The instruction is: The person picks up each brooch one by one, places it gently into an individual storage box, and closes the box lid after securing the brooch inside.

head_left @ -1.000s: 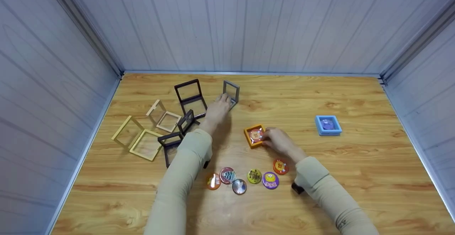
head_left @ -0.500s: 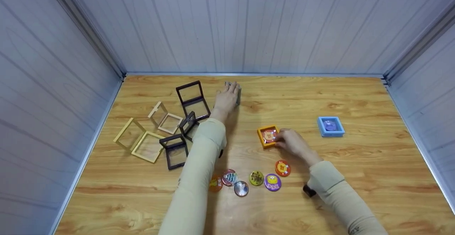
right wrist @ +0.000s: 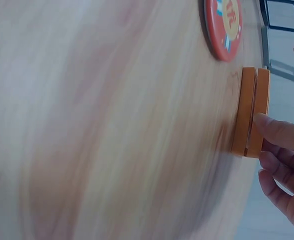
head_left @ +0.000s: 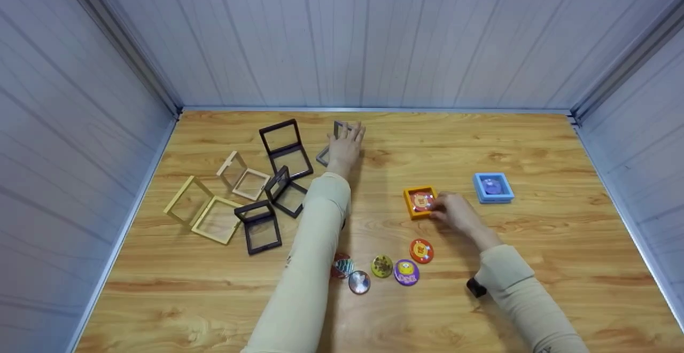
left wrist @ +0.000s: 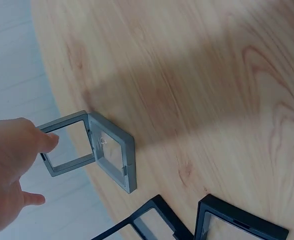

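Note:
My left hand (head_left: 346, 149) spreads its fingers over the grey hinged display frame (left wrist: 130, 162), which stands unfolded near the back of the table. In the left wrist view the thumb overlaps the raised leaf; whether it touches cannot be told. My right hand (head_left: 455, 213) pinches the right edge of the orange display frame (right wrist: 245, 112), its thumb on the side. This frame lies flat, folded together, with a red round badge (head_left: 422, 201) behind its clear film. The right wrist view shows a thin gap between its two halves.
Unfolded black frames (head_left: 263, 249), a beige frame (head_left: 251, 183) and a yellow frame (head_left: 211, 235) stand at left. A folded blue frame (head_left: 494, 198) with a purple badge lies right. Several loose badges, including a red one (head_left: 421, 250), lie in front; my left sleeve covers some.
My right hand has slid the orange frame to the right across the table. My left hand's fingers have straightened and spread over the grey frame, moving slightly right.

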`<act>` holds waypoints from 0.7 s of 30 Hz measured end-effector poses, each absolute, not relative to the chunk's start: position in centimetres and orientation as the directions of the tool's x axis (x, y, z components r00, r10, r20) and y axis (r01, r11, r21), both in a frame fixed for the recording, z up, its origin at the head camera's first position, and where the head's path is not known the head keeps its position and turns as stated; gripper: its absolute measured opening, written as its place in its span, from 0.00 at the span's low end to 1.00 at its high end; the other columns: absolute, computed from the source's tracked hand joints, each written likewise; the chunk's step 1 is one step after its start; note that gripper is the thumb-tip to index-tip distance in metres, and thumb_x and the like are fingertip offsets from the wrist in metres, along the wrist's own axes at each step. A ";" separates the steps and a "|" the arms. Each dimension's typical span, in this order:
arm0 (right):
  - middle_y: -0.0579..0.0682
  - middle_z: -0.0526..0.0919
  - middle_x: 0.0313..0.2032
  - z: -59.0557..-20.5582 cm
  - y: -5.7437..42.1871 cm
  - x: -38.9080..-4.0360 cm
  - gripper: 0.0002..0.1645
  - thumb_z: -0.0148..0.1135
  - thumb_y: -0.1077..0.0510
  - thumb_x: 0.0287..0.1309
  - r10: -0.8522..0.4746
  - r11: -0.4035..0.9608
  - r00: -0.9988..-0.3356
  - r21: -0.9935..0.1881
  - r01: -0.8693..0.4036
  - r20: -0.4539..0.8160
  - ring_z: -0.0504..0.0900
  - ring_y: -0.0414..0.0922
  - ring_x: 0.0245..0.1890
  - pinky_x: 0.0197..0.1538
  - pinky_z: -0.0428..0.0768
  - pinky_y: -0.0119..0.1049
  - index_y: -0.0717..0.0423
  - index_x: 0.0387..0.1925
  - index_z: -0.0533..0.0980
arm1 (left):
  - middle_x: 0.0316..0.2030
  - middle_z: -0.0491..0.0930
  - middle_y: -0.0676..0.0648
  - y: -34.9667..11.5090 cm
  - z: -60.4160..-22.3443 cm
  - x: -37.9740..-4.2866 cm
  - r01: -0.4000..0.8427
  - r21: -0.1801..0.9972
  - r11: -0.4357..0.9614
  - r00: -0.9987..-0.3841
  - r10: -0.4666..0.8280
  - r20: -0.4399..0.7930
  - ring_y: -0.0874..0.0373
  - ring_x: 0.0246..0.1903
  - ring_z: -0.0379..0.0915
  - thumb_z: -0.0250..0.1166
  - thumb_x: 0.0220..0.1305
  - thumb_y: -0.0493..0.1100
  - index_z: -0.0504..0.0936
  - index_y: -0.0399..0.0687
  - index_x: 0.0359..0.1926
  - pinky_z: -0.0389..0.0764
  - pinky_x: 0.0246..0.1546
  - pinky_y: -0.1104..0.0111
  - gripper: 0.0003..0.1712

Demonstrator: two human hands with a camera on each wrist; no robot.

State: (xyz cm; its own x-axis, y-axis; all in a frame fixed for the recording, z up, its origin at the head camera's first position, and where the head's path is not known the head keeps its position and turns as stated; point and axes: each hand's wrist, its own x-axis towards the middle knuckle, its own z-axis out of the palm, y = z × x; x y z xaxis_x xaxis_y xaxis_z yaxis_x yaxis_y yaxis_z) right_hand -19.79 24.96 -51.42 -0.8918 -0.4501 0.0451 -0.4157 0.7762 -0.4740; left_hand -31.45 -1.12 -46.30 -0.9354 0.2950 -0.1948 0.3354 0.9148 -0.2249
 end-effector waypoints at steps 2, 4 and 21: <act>0.52 0.76 0.28 -51.4 25.2 -19.8 0.05 0.65 0.65 0.45 -0.442 0.780 -0.896 -0.474 -0.410 0.046 0.76 0.49 0.31 0.37 0.75 0.44 0.63 0.28 0.80 | 0.68 0.34 0.54 -1.0 -46.4 -31.6 0.331 -0.230 0.915 -0.937 0.289 -0.197 0.51 0.66 0.35 0.47 0.65 0.38 0.39 0.55 0.69 0.61 0.54 0.50 0.36; 0.52 0.76 0.28 -51.4 25.5 -19.8 0.05 0.65 0.65 0.46 -0.430 0.785 -0.902 -0.475 -0.397 0.043 0.76 0.49 0.31 0.37 0.75 0.44 0.62 0.28 0.80 | 0.68 0.36 0.54 -0.9 -46.4 -31.8 0.331 -0.234 0.914 -0.936 0.287 -0.202 0.51 0.65 0.36 0.46 0.66 0.37 0.39 0.55 0.69 0.62 0.54 0.50 0.36; 0.54 0.77 0.28 -51.6 27.8 -19.6 0.05 0.64 0.65 0.46 -0.373 0.806 -0.927 -0.485 -0.341 0.032 0.77 0.51 0.31 0.38 0.74 0.46 0.63 0.28 0.80 | 0.59 0.61 0.43 -1.3 -46.2 -32.4 0.398 -0.207 0.894 -0.916 0.375 -0.141 0.49 0.61 0.53 0.42 0.67 0.33 0.60 0.42 0.63 0.62 0.56 0.56 0.23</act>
